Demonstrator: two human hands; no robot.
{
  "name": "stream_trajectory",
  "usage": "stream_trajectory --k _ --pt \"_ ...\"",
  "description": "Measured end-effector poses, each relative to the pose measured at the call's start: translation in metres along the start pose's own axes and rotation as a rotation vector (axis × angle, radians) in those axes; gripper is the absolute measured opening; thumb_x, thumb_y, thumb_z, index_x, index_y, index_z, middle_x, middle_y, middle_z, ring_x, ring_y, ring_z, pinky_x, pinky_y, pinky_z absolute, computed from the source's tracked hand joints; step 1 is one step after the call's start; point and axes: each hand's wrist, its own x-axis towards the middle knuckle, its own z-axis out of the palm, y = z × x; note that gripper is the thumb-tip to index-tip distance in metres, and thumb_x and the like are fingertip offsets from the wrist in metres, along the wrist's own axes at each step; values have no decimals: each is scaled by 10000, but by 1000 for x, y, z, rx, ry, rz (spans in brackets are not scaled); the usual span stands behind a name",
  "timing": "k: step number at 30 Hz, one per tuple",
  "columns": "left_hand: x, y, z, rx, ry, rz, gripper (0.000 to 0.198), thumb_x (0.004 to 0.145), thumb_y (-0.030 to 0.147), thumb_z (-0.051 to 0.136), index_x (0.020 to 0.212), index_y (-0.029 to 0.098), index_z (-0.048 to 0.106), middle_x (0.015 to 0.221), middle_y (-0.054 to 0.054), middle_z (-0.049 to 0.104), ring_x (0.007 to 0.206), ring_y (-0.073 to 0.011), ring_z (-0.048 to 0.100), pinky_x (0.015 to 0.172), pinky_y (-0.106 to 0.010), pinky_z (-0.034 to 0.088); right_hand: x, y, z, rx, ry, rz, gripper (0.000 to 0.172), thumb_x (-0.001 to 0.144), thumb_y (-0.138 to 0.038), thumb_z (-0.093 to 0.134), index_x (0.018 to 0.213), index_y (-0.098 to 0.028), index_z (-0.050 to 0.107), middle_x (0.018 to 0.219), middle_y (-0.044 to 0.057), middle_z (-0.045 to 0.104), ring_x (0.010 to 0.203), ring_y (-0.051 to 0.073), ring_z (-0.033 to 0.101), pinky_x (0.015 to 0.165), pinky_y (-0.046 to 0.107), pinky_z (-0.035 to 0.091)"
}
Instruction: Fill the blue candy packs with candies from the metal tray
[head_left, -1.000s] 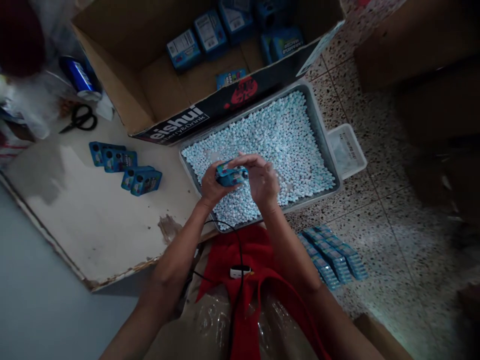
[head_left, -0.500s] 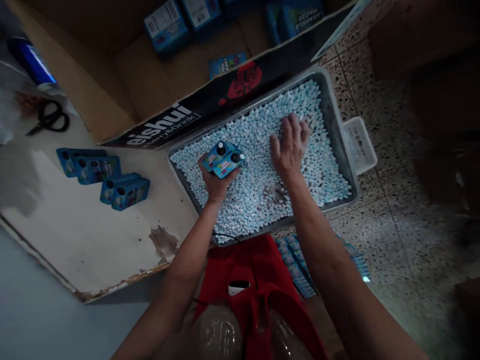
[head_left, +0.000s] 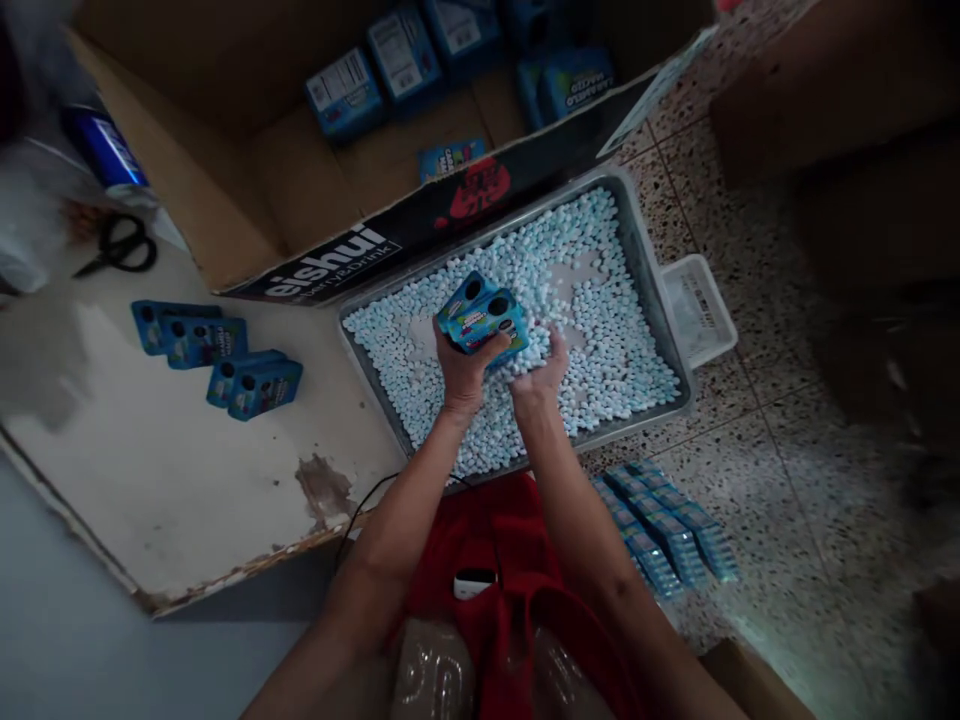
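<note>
- The left hand (head_left: 461, 375) had its grip closed around two small blue boxes (head_left: 484, 318), tilted, holes facing up, above the tray (head_left: 651, 262).
- The right hand (head_left: 541, 372) lay just beside the boxes, fingers curled among the pale blue candies (head_left: 592, 270); whether its grip held any could not be told.
- More blue boxes (head_left: 217, 350) lay on the white table (head_left: 172, 470), with scissors (head_left: 116, 243) farther back.
- A cardboard carton (head_left: 300, 180) stood behind the tray.

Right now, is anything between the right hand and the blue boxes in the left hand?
Nothing visible. The right hand rests among the candies in the tray, directly beside the blue boxes that the left hand grips; no object sits in the gap. The boxes' round holes face up, uncovered.
</note>
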Motion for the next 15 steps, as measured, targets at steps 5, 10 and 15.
stream_trajectory --k 5,10,15 --pt "6 46 -77 496 -131 297 982 462 623 1033 1240 243 568 1225 -68 713 1107 -252 729 995 -390 601 -36 -32 0 -5 -303 90 279 826 -506 683 908 -251 603 799 -4 689 640 148 607 523 254 487" --pt "5 78 -115 789 -422 464 879 570 583 1011 1274 221 629 1242 -107 742 1169 -308 736 1044 -436 582 -80 -62 43 -354 -524 -234 422 911 -652 495 944 -258 642 1008 93 702 918 250 681 776 409 564" --pt "-5 82 -106 809 -386 445 868 586 531 1016 1294 224 619 1227 -91 751 1113 -290 756 991 -400 601 -97 -62 78 -529 -628 -402 554 941 -715 383 1061 -261 675 1166 124 688 945 283 695 855 483 566"
